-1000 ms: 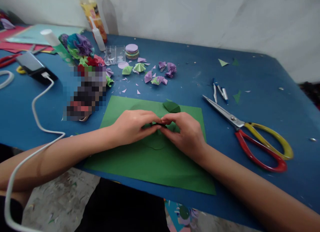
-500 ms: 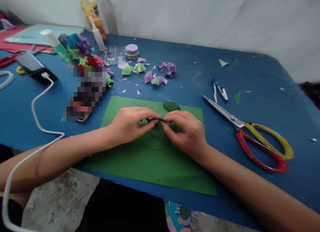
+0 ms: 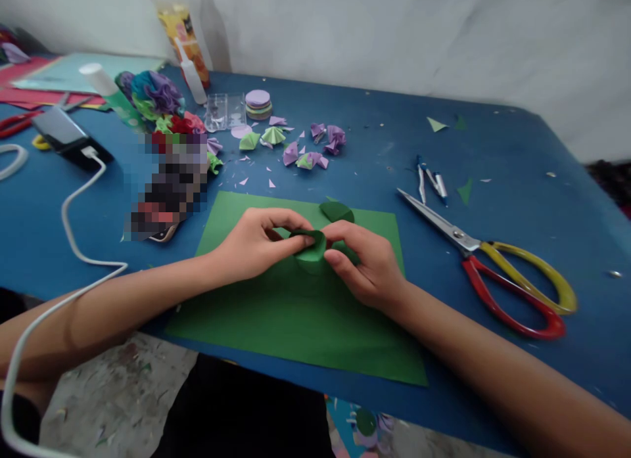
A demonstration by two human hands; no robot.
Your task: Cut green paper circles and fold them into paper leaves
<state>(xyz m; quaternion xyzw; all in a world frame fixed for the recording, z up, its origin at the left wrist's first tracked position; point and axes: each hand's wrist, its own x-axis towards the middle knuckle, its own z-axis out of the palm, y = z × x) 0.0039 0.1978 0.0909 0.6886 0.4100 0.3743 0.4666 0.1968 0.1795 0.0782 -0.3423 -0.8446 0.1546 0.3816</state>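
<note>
My left hand pinches a small folded green paper piece between thumb and fingers, above the green sheet. On the right side of that piece, my right hand has its index finger near the paper's edge, with thumb and index a little apart. Behind my right hand lies a dark green paper piece on the sheet. Another bit of dark green paper shows partly under my right fingers.
Large scissors and a compass lie to the right. Folded purple and green papers sit behind the sheet. At left are a phone, a cabled device, paper flowers and a glue bottle.
The green paper between my hands has tilted and opened toward the camera, showing its face. My right thumb and index finger have parted from their pinch on it.
</note>
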